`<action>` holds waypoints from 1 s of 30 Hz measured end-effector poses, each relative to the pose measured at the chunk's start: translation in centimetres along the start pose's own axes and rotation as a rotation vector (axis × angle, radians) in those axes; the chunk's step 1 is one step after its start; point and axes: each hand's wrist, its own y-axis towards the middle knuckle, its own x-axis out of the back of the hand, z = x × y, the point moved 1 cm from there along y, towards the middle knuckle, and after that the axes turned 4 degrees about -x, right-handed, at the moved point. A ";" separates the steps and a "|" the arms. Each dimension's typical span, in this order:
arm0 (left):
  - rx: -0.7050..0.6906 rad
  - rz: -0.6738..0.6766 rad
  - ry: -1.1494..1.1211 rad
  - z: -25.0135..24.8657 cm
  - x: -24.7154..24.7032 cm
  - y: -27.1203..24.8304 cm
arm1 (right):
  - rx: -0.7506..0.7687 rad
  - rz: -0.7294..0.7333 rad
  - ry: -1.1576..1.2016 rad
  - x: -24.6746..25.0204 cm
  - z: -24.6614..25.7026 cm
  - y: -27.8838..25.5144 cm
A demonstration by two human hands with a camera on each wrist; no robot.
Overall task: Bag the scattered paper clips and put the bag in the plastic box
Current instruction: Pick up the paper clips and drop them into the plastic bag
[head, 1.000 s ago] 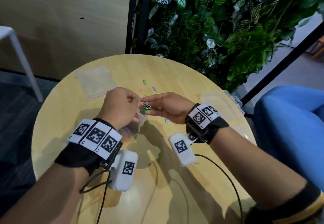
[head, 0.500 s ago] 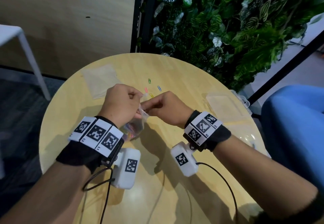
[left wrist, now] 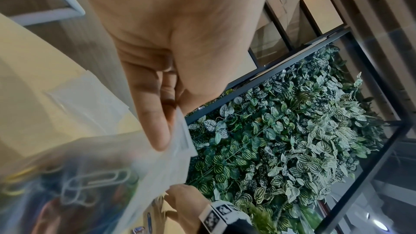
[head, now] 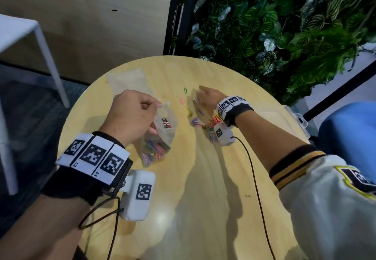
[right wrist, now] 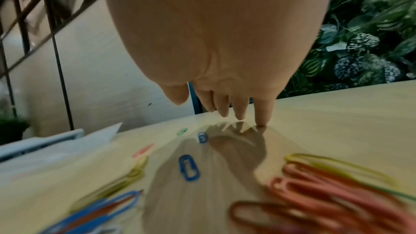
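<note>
A person's left hand [head: 130,115] pinches the mouth of a clear bag [head: 160,135] between curled fingers [left wrist: 155,122] and thumb, holding it up over the round wooden table [head: 203,198]; a wad of coloured paper clips [head: 152,151] sits in the bag's bottom and a smaller bunch hangs nearer its mouth, too tangled to count.

To the right of the bag, loose clips lie on the wood: one green [head: 185,90] farthest off, one pink [head: 181,101] nearer, then a yellow one and two blue ones [right wrist: 189,167], the blue pair lying lengthwise along the reach of the right hand [head: 209,97]. That hand is spread, fingers straight and holding nothing; in its wrist view one fingertip [right wrist: 262,122] seems to touch the table while the rest hover. The far blue clip lies just left of those fingertips, the green one beyond it. A heap of red, yellow and blue clips [head: 205,124] lies back under the right wrist, behind the fingers; its number cannot be told.

The right hand is much the nearer to every loose clip, so the next pick looks to be a short sweep toward the bag.

One empty bag [head: 130,80] lies flat beyond the left hand. One clear plastic box [head: 293,117] stands at the table's edge, farthest right of the bag.
</note>
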 end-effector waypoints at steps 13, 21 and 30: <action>-0.013 0.049 0.088 -1.0 -1.5 -0.3 | 0.394 0.125 -0.450 -4.0 1.4 -4.8; -0.006 0.058 0.143 -1.3 -1.7 -0.8 | 0.398 -0.044 -0.406 -5.2 -2.6 -10.4; -0.029 0.119 0.169 -2.0 -4.0 -1.7 | -0.021 -0.266 0.181 -2.9 -5.8 -14.0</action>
